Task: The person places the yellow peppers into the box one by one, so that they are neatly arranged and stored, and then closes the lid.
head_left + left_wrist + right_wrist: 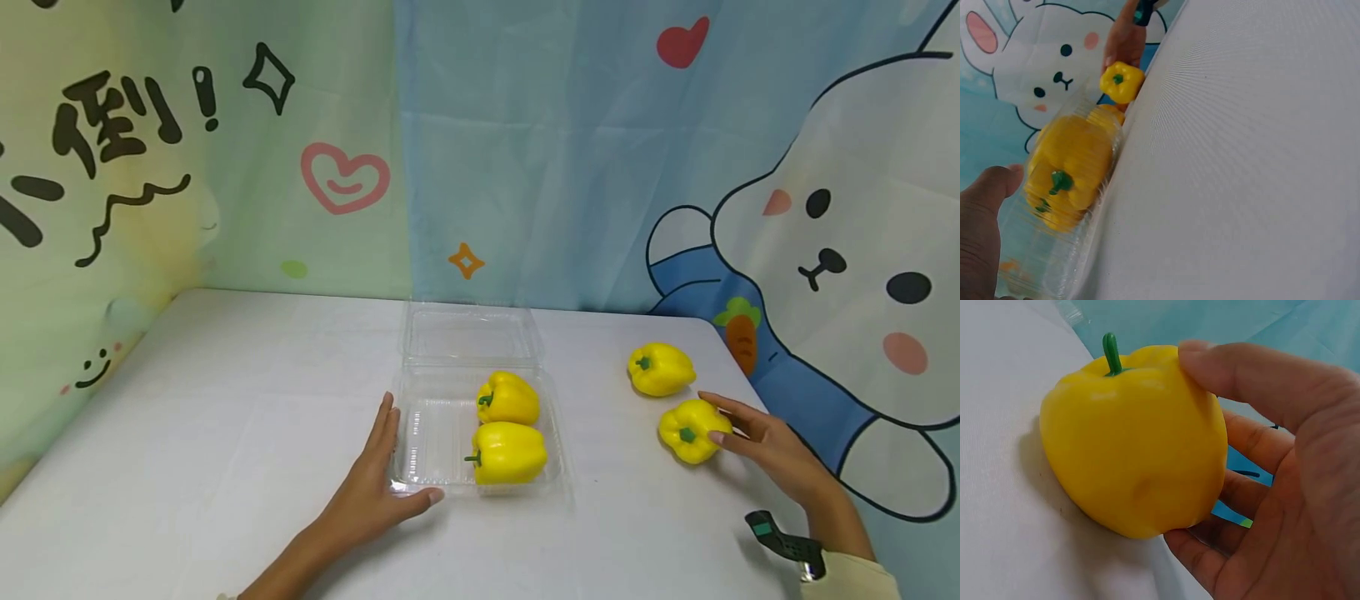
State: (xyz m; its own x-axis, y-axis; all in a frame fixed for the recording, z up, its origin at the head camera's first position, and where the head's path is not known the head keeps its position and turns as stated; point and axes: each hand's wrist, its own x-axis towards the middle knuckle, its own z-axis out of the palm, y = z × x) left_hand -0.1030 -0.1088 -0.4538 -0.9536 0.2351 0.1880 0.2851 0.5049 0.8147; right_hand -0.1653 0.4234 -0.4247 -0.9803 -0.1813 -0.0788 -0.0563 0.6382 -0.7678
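1. Head view: clear tray (420, 467) with its lid hinged open at the back sits mid-table (225, 433). Two yellow peppers are inside it, front pepper (508, 452) and back pepper (510, 398), side by side on the tray's right half. The left half is bare.
2. Left hand (371, 492) lies flat on the table against the tray's left wall, fingers straight, thumb along the front edge. It grips nothing and looks to be steadying the tray.
3. Right hand (772, 450) is on the near loose pepper (688, 431), right of the tray. Right wrist view shows thumb over the top near the stem and fingers curled under and behind; the pepper rests on the table, not lifted.
4. Far loose pepper (660, 368) sits just behind it, untouched, near the table's right edge.
5. Step, by my read: pick-up of pepper three of four, grasp closing.
6. Next move calls for: firm up the hold, lift clear, carry left over the tray's right wall and the packed pair, set down in the bare left half. Keep the tray held so it doesn't slide.
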